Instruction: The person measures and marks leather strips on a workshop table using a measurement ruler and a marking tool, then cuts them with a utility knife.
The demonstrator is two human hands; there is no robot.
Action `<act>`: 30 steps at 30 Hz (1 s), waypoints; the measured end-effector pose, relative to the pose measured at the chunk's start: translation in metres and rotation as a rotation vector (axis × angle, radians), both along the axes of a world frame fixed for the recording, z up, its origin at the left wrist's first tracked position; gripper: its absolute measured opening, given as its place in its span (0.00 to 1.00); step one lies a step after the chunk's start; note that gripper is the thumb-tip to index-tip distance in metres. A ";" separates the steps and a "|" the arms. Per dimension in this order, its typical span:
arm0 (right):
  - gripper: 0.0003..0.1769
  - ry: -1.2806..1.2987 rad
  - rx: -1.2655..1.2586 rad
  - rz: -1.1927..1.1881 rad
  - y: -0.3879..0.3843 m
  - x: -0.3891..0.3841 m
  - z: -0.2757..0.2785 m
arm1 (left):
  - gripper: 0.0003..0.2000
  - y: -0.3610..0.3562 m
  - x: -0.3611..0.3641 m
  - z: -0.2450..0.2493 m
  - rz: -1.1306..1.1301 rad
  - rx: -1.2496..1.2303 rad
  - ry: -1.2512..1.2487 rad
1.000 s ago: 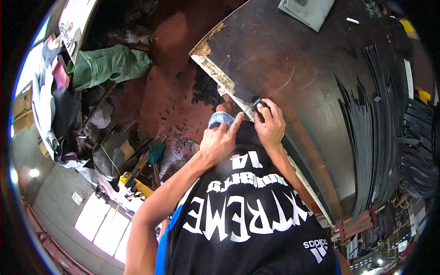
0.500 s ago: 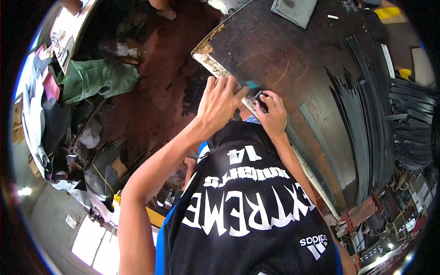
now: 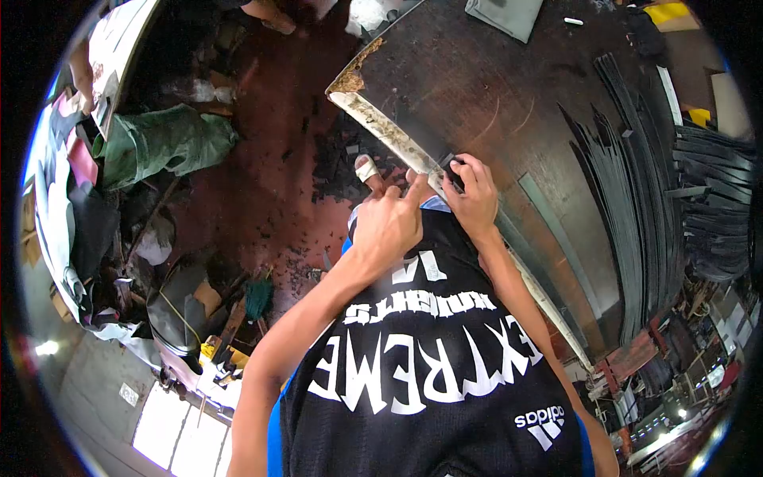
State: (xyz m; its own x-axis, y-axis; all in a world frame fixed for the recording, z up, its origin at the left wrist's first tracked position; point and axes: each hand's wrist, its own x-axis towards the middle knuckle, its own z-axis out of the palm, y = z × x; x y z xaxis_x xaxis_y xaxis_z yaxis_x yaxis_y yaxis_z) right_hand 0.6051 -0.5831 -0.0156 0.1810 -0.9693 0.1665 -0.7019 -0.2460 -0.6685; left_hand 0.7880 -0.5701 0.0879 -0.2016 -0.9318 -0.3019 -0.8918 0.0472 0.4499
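Note:
My left hand (image 3: pixel 389 222) is drawn back over my lap, near the worn pale edge of the dark table (image 3: pixel 381 127). Its index finger points out toward that edge, the other fingers are partly curled, and I see nothing held. At the edge, my right hand (image 3: pixel 475 195) pinches a small dark piece (image 3: pixel 452 164) between thumb and fingers. What the piece is, I cannot make out. Flat dark strips (image 3: pixel 556 219) lie on the table to the right of that hand.
A thick bundle of long black strips (image 3: pixel 624 207) lies on the table's right side, with more bundles (image 3: pixel 715 207) beyond. A folded grey sheet (image 3: pixel 505 16) and a white stick (image 3: pixel 573 21) lie at the far side. Left stands a green sack (image 3: pixel 171 147); dark scraps (image 3: pixel 338 175) litter the floor.
My left hand has moved back from the table edge toward my body. A small teal piece near my fingers no longer shows. My right hand stays nearly in place.

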 end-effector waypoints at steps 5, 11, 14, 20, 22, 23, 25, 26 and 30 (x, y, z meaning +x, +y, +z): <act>0.18 -0.016 0.012 -0.016 -0.001 0.002 0.004 | 0.24 -0.003 -0.014 -0.002 0.001 0.054 0.019; 0.18 -0.022 0.031 -0.021 0.000 0.001 0.000 | 0.24 -0.011 -0.023 -0.001 -0.041 0.021 -0.018; 0.18 -0.034 0.046 -0.016 -0.002 -0.002 0.002 | 0.27 -0.019 -0.029 0.010 -0.067 0.177 -0.066; 0.13 -0.008 0.053 0.038 -0.002 -0.004 -0.003 | 0.36 -0.031 -0.040 0.016 -0.145 0.317 -0.148; 0.14 -0.013 0.061 0.053 -0.002 -0.003 -0.004 | 0.36 -0.023 -0.036 0.009 -0.136 0.288 -0.159; 0.14 -0.007 0.072 0.041 -0.001 -0.003 -0.004 | 0.35 -0.016 -0.034 0.005 -0.155 0.259 -0.163; 0.15 -0.006 0.057 0.052 -0.003 -0.004 -0.001 | 0.35 -0.003 -0.021 -0.010 -0.089 0.215 -0.083; 0.15 -0.018 0.057 0.046 -0.003 -0.003 0.000 | 0.35 0.012 -0.012 -0.027 -0.056 0.130 -0.021; 0.17 -0.035 0.043 0.036 -0.005 -0.001 0.005 | 0.35 0.013 -0.012 -0.023 -0.017 0.093 0.056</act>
